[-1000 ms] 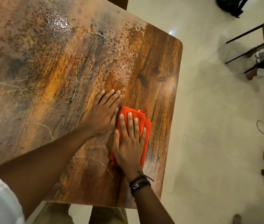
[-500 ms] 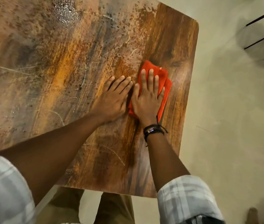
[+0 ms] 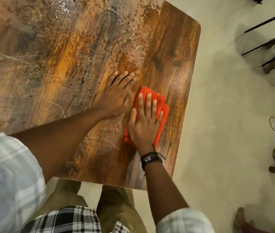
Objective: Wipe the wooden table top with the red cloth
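Your right hand [image 3: 144, 126] pressed flat, fingers straight, on the red cloth [image 3: 162, 106]; your left hand [image 3: 116, 95] lay open on the wooden surface [image 3: 49, 64].

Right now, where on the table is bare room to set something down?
Widest: the table left of the left hand, bare but wet-speckled. Also bare beyond the red cloth toward the far corner. Crowded around the right hand.

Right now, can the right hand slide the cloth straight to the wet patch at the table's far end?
Probably not in a straight line: the left hand lies flat on the table beside the cloth, between the right hand and the wet patch. Going round it looks free.
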### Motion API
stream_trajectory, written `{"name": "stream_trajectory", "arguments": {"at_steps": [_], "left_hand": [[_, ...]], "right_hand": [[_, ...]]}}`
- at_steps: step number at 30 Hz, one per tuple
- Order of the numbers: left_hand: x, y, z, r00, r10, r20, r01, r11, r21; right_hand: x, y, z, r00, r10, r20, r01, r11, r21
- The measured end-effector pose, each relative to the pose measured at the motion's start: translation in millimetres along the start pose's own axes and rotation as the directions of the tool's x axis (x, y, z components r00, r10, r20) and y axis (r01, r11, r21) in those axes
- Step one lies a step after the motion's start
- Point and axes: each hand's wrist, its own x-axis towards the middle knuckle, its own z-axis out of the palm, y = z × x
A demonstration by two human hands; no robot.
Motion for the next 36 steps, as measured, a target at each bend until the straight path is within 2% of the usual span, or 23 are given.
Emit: {"name": "stream_trajectory", "arguments": {"at_steps": [4, 8, 14, 18, 21, 24, 28, 32, 36], "left_hand": [[2.8, -1.3, 4.2, 1.000, 0.002, -0.028, -0.002, 1.000, 0.011], [1.4, -1.2, 2.9, 1.000, 0.010, -0.029, -0.010, 1.000, -0.002], [-24.9, 3.3, -18.0, 0.998, -0.023, 0.058, 0.014, 0.989, 0.145], [-75.6, -6.2, -16.6, 0.998, -0.063, 0.030, 0.061, 0.996, 0.072], [-95.2, -15.5, -11.2, 0.995, -0.089, -0.036, 0.091, 0.995, 0.044], [-91.2, -12.5, -8.5, 0.997, -0.044, -0.060, 0.046, 0.998, 0.032], [-89.5, -12.9, -7.1, 0.998, -0.034, -0.047, 0.035, 0.999, 0.019], [-91.2, -13.2, -5.5, 0.996, -0.023, -0.089, 0.024, 1.000, 0.014], [-92.0, -14.8, -4.3, 0.997, -0.015, -0.077, 0.018, 0.999, 0.032]], "right_hand": [[62.3, -2.3, -1.7, 0.999, 0.032, -0.022, -0.032, 0.999, 0.008], [62.1, -4.4, 0.2, 0.999, 0.051, -0.020, -0.051, 0.999, -0.003], [-38.4, -17.2, 2.9, 1.000, 0.019, 0.015, -0.020, 1.000, 0.021], [-129.8, -12.8, 12.6, 1.000, 0.009, 0.015, -0.010, 0.998, 0.059], [-161.8, -12.3, 21.6, 1.000, 0.012, -0.009, -0.011, 0.997, 0.075], [-162.6, -23.9, 26.8, 0.998, 0.055, -0.024, -0.053, 0.996, 0.071], [-158.4, -51.8, 36.0, 0.998, -0.062, -0.013, 0.062, 0.997, 0.048], [-138.2, -58.0, 36.8, 0.999, -0.002, -0.035, 0.005, 0.995, 0.101], [-90.6, -54.3, 25.9, 0.999, -0.037, -0.017, 0.039, 0.994, 0.102]]}}
